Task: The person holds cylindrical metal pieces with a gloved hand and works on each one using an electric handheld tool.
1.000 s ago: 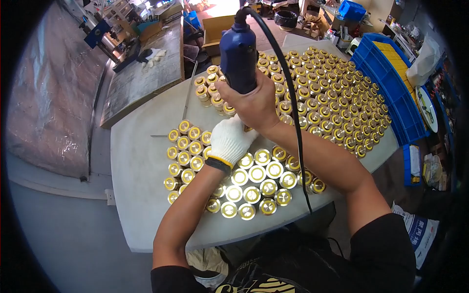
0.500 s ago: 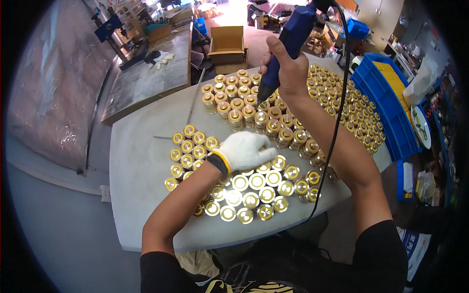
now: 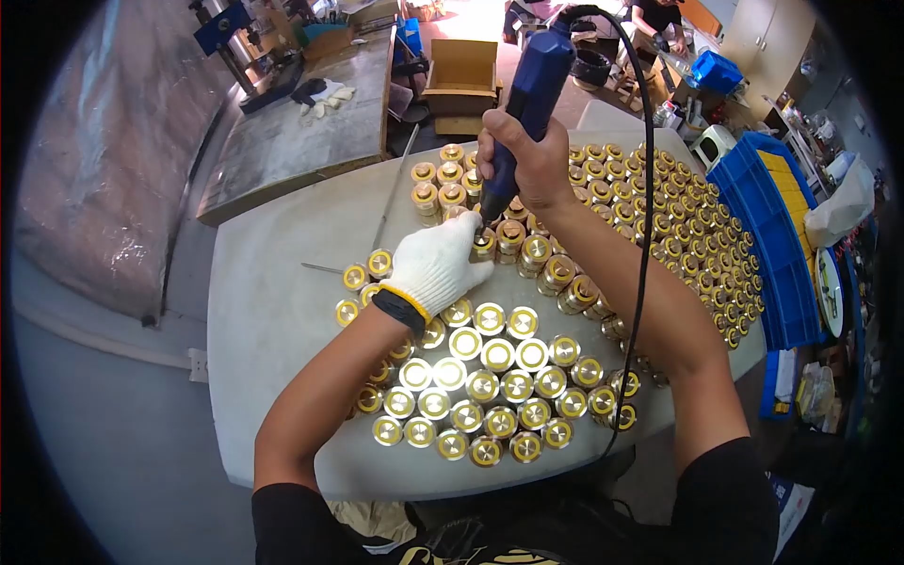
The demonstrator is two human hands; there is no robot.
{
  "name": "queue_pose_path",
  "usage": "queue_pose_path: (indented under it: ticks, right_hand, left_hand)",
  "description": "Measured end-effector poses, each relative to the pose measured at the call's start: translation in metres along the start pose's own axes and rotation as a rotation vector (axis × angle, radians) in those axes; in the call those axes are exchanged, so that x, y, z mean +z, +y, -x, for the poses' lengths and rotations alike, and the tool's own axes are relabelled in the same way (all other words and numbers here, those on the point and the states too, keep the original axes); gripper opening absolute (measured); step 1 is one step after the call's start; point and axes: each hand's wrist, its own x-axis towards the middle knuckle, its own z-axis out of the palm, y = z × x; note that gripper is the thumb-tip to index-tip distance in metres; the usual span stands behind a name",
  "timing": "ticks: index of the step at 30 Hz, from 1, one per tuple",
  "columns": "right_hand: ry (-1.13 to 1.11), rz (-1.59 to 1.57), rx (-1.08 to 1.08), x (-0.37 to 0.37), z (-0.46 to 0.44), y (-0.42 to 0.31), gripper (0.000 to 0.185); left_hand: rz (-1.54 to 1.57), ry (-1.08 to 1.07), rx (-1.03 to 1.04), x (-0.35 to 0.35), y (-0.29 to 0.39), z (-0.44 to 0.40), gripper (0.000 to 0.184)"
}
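My right hand (image 3: 535,160) is bare and wrapped round a blue corded electric screwdriver (image 3: 539,85). The tool points down, its dark tip at the top of a brass cylinder (image 3: 483,247) in the front row of the far group. My left hand (image 3: 431,264) wears a white knit glove; thumb and fingers close on that cylinder from the left, with the fingertips partly hidden. Just below the glove stands a group of shiny flat-topped cylinders (image 3: 499,355) with yellow rings. Behind the tool, more brass cylinders (image 3: 452,193) show raised centre pieces.
The pale table (image 3: 273,377) carries all the cylinders, with a dense group (image 3: 697,226) at the right. A black cable (image 3: 648,188) hangs past my right forearm. Blue crates (image 3: 767,245) stand right, a cardboard box (image 3: 461,80) behind, and a workbench (image 3: 311,141) with a press back left. Another person (image 3: 656,19) sits far back.
My left hand has moved from above the near cylinders up and left to the cylinder beneath the screwdriver. The screwdriver in my right hand has shifted slightly left and lower. The camera view has shifted.
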Motion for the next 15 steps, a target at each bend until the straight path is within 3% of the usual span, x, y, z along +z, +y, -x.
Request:
queue_pose_path:
  ticks: [10,15]
  right_hand:
    - [-0.11,0.044,0.045,0.016,0.015,-0.016,0.036]
    - [-0.057,0.088,0.032,0.023,0.022,-0.016,0.039]
  left_hand:
    - [-0.037,-0.136,-0.141,-0.006,0.017,-0.002,0.058]
    - [-0.007,-0.128,-0.198,-0.001,0.028,-0.002,0.054]
